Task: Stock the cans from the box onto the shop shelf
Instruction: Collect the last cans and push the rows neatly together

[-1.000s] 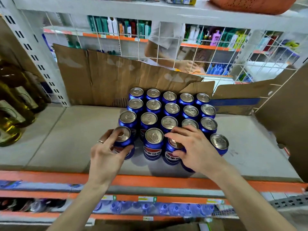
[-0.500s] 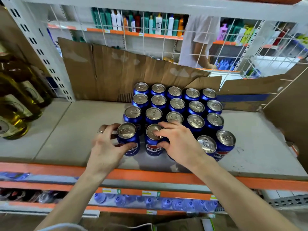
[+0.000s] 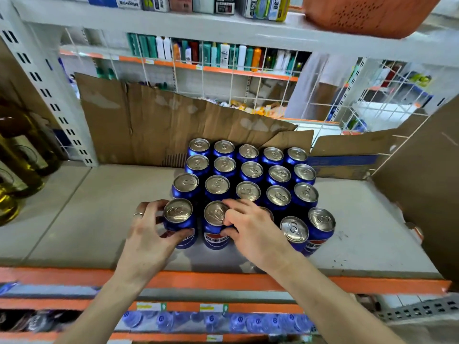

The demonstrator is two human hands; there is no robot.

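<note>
Several blue cans with silver tops (image 3: 248, 170) stand packed in rows on the grey shelf (image 3: 94, 219). My left hand (image 3: 146, 232) curls round the front-left can (image 3: 178, 214), thumb across its label and fingers at its left side. My right hand (image 3: 250, 232) grips the neighbouring front can (image 3: 214, 217), fingers over its top rim and thumb against its side. That hand also hides most of a third front can. Two more front cans (image 3: 308, 227) stand to the right, apart from both hands.
Torn brown cardboard (image 3: 149, 125) leans against the wire mesh behind the cans, and a cardboard flap (image 3: 422, 182) rises at the right. Glass bottles (image 3: 19, 157) stand at the left. The orange shelf edge (image 3: 223, 279) runs in front. A person (image 3: 320, 90) stands beyond the mesh.
My right hand has shifted left from the third front can onto the second one. My left hand stays round the front-left can, now closer to its row. The person behind moved right.
</note>
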